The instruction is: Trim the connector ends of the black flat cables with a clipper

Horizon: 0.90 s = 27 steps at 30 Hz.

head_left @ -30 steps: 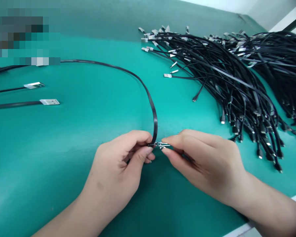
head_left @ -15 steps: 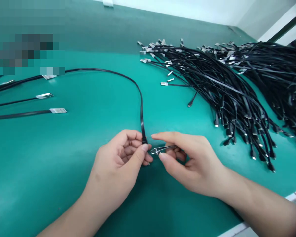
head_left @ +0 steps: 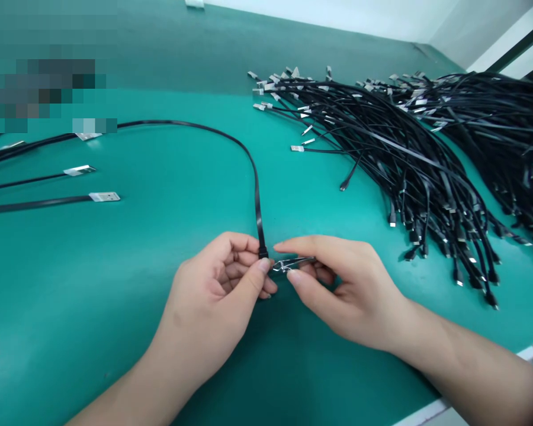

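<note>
"Head view, nearest zone: what do the hands hold?"

"The left hand (head_left: 222, 284) has its grip closed on the thick black end (head_left: 263, 252) of a flat cable (head_left: 255, 195), pinched between thumb and fingers. The right hand (head_left: 350, 290) has its grip closed, loosely, on a small metal tool (head_left: 295, 261); the index finger extends above it, and the tool's tip points left, just beside the left fingertips."

"What stage does this represent?"

"Probably midway through this one cable: the end is secured and the tool lies close, but no completed change is visible. Farther left, two cables (head_left: 39, 205) with metal plugs (head_left: 104, 197) rest on the tabletop (head_left: 169, 183); farther right lies a large heap of cables (head_left: 408, 148), with a second heap (head_left: 493, 112) beyond. Whether any of these are finished or waiting cannot be told."

"And what is obscured?"

"The left thumb partly covers the thick end; contact with the tool is uncertain. The tool's rear disappears into the right hand. Farther off, the cable arcs left into a pixelated patch (head_left: 48, 89), so its other end cannot be identified. The second heap is cut off at the right."
</note>
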### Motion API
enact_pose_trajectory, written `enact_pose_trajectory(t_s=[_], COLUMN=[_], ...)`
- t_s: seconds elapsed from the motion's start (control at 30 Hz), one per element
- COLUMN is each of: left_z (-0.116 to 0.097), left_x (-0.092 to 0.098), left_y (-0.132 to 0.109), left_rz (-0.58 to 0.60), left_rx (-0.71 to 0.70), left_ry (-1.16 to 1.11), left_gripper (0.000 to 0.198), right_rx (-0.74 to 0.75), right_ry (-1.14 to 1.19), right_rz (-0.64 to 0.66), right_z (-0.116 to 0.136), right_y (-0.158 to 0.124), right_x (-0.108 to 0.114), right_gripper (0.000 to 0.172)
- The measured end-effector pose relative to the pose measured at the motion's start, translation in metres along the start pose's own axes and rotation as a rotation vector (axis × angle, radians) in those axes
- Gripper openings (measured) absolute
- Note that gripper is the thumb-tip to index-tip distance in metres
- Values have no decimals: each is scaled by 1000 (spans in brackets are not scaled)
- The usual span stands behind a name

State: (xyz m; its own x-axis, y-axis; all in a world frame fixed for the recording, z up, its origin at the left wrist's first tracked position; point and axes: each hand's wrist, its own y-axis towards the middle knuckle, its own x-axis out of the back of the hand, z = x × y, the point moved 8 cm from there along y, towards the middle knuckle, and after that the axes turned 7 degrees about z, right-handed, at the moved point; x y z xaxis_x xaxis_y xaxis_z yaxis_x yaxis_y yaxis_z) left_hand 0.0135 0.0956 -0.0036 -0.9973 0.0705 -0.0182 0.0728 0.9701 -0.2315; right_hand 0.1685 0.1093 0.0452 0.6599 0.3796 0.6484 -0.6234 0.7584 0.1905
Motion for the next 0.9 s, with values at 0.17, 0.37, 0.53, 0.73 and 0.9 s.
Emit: enact_pose_trajectory(t_s=[0.17,0.37,0.53,0.73,0.9], left_z=[0,5,5,1,-4], left_x=[0,1,1,2,1], left_y=[1,-1,0,-1,-1], left_rz=[7,0,-11,-20,-23], left_rx=[0,39,58,48,28], left_ry=[29,44,34,42,84], left_gripper=[9,12,14,13,9], right_rx=[40,-211,-412,-394,-367], right_ry=[42,231,870,727,662], right_rz=[40,-1,57,35,31], right_z=[2,-22,-43,-38,-33], right_y=[2,2,-2,-1,-2], right_x=[-3,2,-17,-10,-16], right_gripper=[29,19,39,15,11])
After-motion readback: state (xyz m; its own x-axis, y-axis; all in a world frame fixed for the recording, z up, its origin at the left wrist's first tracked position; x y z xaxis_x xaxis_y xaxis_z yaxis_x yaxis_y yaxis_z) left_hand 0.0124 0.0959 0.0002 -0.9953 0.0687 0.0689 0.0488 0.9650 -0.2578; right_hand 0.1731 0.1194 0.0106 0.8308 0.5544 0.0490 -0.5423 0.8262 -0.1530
